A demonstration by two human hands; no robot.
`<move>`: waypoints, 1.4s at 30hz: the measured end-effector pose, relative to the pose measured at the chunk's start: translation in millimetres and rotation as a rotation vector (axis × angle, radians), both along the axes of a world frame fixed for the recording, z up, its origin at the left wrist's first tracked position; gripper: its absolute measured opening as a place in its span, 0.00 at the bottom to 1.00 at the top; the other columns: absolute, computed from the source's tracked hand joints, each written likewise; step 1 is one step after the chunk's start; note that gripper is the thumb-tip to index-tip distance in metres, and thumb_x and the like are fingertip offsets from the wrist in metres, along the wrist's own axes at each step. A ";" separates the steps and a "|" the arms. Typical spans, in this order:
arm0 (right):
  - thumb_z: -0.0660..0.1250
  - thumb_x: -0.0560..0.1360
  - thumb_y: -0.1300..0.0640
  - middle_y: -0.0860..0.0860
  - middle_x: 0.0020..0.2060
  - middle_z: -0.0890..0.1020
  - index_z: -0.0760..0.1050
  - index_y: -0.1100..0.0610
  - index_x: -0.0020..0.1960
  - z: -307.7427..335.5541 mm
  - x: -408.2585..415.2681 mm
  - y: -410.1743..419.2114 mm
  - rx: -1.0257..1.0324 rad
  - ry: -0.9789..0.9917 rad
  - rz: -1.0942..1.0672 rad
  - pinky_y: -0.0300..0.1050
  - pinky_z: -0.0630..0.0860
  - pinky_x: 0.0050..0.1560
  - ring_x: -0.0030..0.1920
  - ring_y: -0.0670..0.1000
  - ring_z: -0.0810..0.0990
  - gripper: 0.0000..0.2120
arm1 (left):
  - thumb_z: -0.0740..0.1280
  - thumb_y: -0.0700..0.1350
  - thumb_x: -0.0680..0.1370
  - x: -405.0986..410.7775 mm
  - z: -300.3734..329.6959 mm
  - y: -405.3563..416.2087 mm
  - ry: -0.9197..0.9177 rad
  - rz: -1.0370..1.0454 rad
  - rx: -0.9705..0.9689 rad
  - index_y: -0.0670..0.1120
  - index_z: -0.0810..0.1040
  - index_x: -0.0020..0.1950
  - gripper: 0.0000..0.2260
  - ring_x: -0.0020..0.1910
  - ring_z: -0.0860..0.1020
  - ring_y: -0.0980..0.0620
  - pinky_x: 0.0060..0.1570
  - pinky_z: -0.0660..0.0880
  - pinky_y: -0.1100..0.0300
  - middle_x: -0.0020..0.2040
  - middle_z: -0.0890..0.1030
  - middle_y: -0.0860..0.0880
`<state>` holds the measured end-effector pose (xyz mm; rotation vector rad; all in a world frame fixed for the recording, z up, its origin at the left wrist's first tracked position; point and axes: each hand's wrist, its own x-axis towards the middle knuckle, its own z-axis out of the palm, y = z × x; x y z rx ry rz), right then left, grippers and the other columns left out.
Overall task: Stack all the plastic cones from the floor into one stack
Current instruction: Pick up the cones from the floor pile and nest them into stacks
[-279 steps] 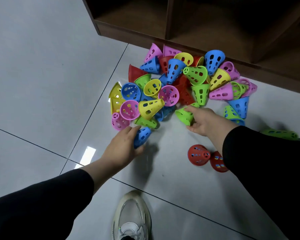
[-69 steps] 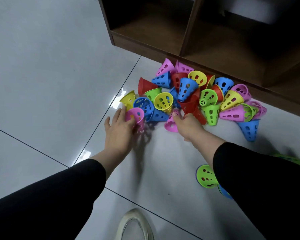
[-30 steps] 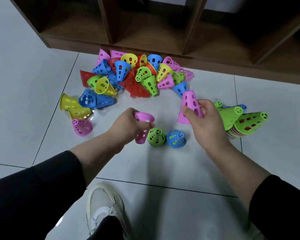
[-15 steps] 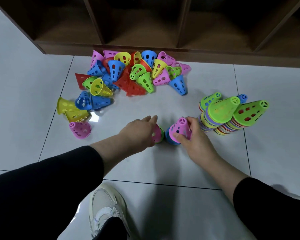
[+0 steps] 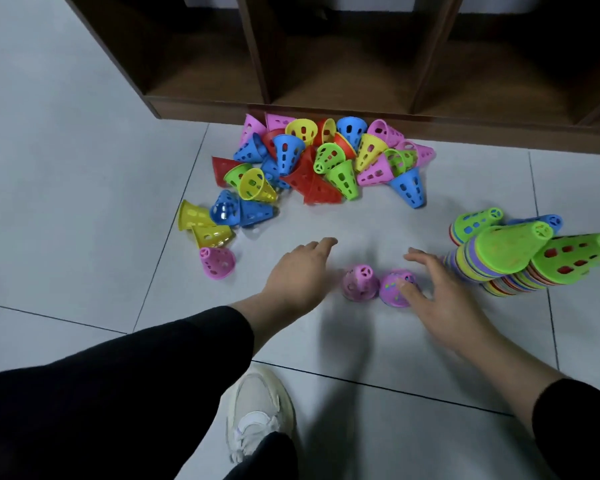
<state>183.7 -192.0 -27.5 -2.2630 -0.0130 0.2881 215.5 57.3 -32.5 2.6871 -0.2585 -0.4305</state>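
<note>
Your left hand (image 5: 300, 271) hovers palm down, fingers straight and relaxed. Your right hand (image 5: 440, 292) is spread too, though blurred, its thumb possibly touching something. Both forearms reach forward.

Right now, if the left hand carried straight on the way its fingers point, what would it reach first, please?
Probably bare floor first; the left hand points up-right toward the red cone at the pile's near edge, though depth is unclear.

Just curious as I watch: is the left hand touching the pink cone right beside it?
Apart. In the head view a strip of bare floor tile shows between the left hand and the pink cone; the hand's fingers point past it toward the pile.
</note>
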 end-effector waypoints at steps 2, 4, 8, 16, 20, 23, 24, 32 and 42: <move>0.69 0.78 0.56 0.48 0.69 0.74 0.74 0.55 0.65 13.9 12.2 10.5 -0.027 -0.030 0.048 0.28 0.59 0.64 0.69 0.44 0.70 0.16 | 0.65 0.56 0.79 -1.4 2.9 32.6 -0.041 0.160 0.009 0.50 0.68 0.71 0.22 0.59 0.77 0.44 0.54 0.76 0.48 0.61 0.77 0.46; 0.69 0.78 0.55 0.48 0.69 0.74 0.75 0.54 0.63 26.9 29.6 27.8 -0.058 -0.084 0.110 0.35 0.62 0.65 0.69 0.46 0.71 0.14 | 0.67 0.55 0.78 -3.1 7.8 71.3 -0.115 0.293 0.049 0.49 0.71 0.66 0.20 0.56 0.77 0.45 0.50 0.77 0.48 0.60 0.76 0.47; 0.68 0.78 0.52 0.45 0.67 0.74 0.75 0.50 0.62 37.5 62.2 79.3 -0.069 -0.111 0.204 0.41 0.67 0.62 0.65 0.46 0.73 0.13 | 0.70 0.53 0.73 -9.7 6.7 147.4 -0.235 0.526 0.202 0.48 0.74 0.63 0.21 0.52 0.76 0.40 0.47 0.74 0.47 0.56 0.76 0.44; 0.65 0.80 0.50 0.50 0.73 0.68 0.59 0.44 0.77 16.4 109.2 189.5 -0.342 -0.028 0.628 0.52 0.70 0.67 0.71 0.54 0.68 0.28 | 0.68 0.56 0.76 -22.7 -37.2 195.2 -0.047 0.525 0.194 0.49 0.75 0.65 0.20 0.55 0.75 0.41 0.51 0.74 0.47 0.56 0.76 0.45; 0.64 0.80 0.57 0.51 0.74 0.67 0.55 0.45 0.79 0.7 136.6 228.9 -0.411 -0.068 0.680 0.54 0.71 0.65 0.70 0.58 0.68 0.31 | 0.69 0.58 0.75 -17.7 -49.9 190.5 0.012 0.539 0.105 0.53 0.71 0.67 0.23 0.54 0.75 0.43 0.48 0.75 0.50 0.55 0.74 0.47; 0.62 0.80 0.63 0.51 0.75 0.64 0.51 0.43 0.80 -12.0 151.2 245.9 -0.533 -0.020 0.720 0.55 0.73 0.64 0.70 0.59 0.68 0.36 | 0.68 0.60 0.75 -13.1 -50.7 185.9 0.053 0.515 0.070 0.56 0.70 0.64 0.21 0.52 0.75 0.44 0.45 0.75 0.51 0.53 0.73 0.49; 0.61 0.79 0.64 0.52 0.75 0.64 0.49 0.43 0.80 -15.5 154.8 250.4 -0.576 -0.004 0.740 0.57 0.73 0.64 0.70 0.59 0.68 0.37 | 0.68 0.60 0.75 -11.2 -50.4 184.3 0.073 0.491 0.091 0.56 0.69 0.64 0.20 0.51 0.75 0.44 0.45 0.76 0.51 0.53 0.73 0.49; 0.61 0.72 0.72 0.56 0.62 0.71 0.58 0.48 0.73 -27.2 169.0 269.7 -0.704 -0.143 0.804 0.57 0.78 0.49 0.59 0.62 0.75 0.35 | 0.65 0.49 0.76 -2.2 -54.6 179.5 0.135 0.511 0.096 0.49 0.66 0.58 0.13 0.43 0.76 0.37 0.36 0.66 0.53 0.42 0.71 0.46; 0.65 0.78 0.61 0.55 0.55 0.73 0.71 0.55 0.60 -30.9 165.3 245.9 -0.701 -0.298 0.792 0.50 0.71 0.40 0.52 0.59 0.75 0.11 | 0.75 0.53 0.69 -8.1 -43.4 173.3 0.095 0.858 -0.484 0.54 0.74 0.54 0.17 0.40 0.79 0.57 0.37 0.72 0.67 0.42 0.81 0.57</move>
